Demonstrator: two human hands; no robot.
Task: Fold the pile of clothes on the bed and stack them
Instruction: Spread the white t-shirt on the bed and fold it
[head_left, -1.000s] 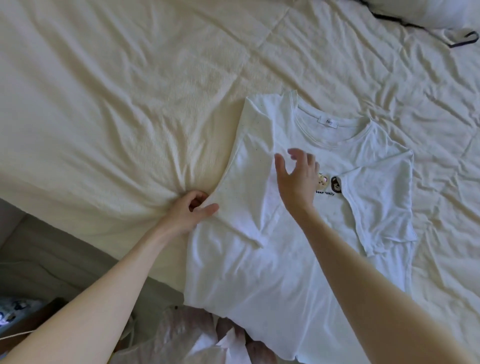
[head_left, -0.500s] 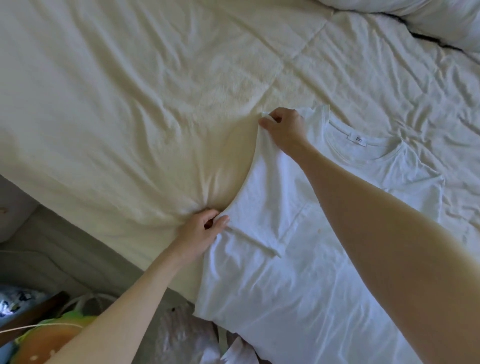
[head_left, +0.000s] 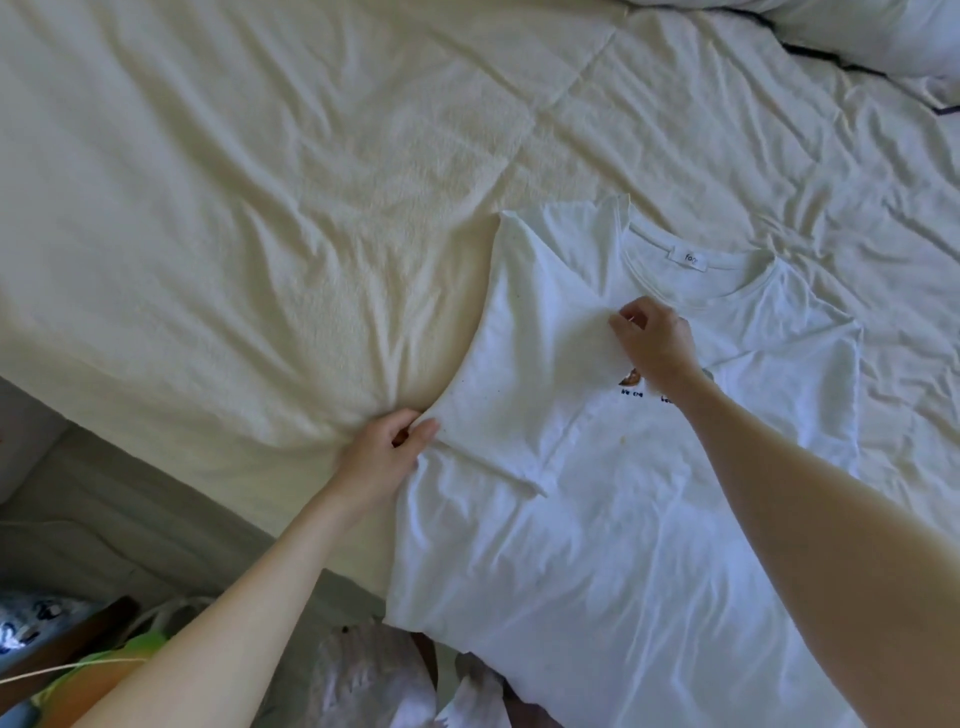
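Right hand (head_left: 655, 343) shifted from the shoulder corner of the t-shirt (head_left: 597, 519), held half a second ago, to the chest just below the collar (head_left: 696, 291); fingers curled, thumb and forefinger pinching a small fold of white fabric. Left hand (head_left: 384, 452) unchanged at the near left edge of the shirt, thumb on top and fingers curled beneath, gripping the folded edge where the turned-in sleeve (head_left: 493, 462) meets the side.

White t-shirt laid flat and face up on the bed (head_left: 260, 208), collar pointing away from the camera, hem reaching the near edge of the mattress. Left side folded inward over the body; right sleeve (head_left: 810, 374) also folded inward. Neck label (head_left: 691, 258) visible inside the collar. Small printed motif (head_left: 631, 382) on the chest, partly hidden by the right wrist.

Cream sheet wrinkled, creases radiating from the left hand. Pillow (head_left: 883, 36) at the far right corner. Pale crumpled fabric (head_left: 374, 675) below the mattress edge, kind not discernible. Green and orange object (head_left: 104, 670) at the lower left, beside the left forearm.
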